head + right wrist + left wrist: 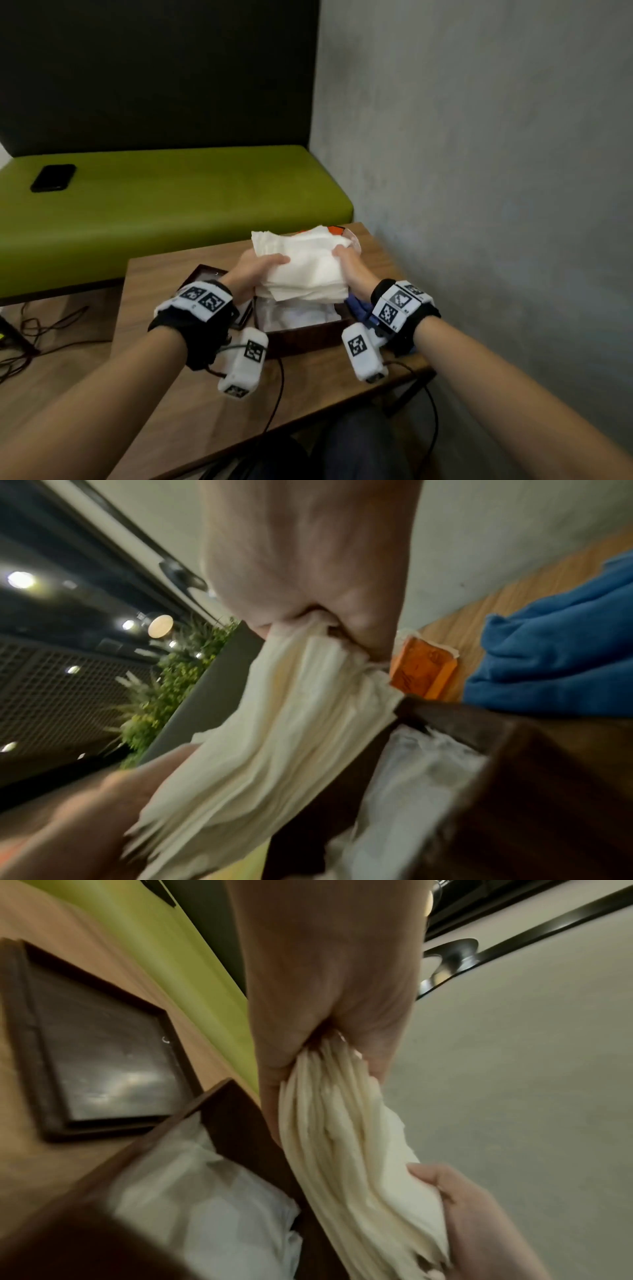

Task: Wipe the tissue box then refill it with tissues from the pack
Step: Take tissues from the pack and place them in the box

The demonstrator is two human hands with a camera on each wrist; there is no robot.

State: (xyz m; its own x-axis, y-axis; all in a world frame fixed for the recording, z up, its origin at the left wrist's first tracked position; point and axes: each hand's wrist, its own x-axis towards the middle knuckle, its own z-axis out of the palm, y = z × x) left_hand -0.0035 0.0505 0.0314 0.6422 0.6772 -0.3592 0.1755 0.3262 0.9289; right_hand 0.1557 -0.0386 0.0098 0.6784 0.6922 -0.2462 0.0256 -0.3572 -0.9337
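Observation:
A thick stack of white tissues (305, 267) hangs just above the open dark wooden tissue box (301, 334), which holds white tissues inside (294, 313). My left hand (255, 270) grips the stack's left end, and my right hand (349, 263) grips its right end. In the left wrist view the stack (346, 1150) fans out from my left hand (325, 1031) above the box (236, 1104). In the right wrist view my right hand (318, 615) pinches the stack (274, 750) over the box (514, 777). The orange tissue pack (423, 672) lies behind on the table.
The box's dark lid (209, 274) lies left of the box on the wooden table (212, 404). A blue cloth (555, 653) sits right of the box near the grey wall (479, 171). A phone (53, 177) rests on the green bench (171, 205). Cables trail over the near table edge.

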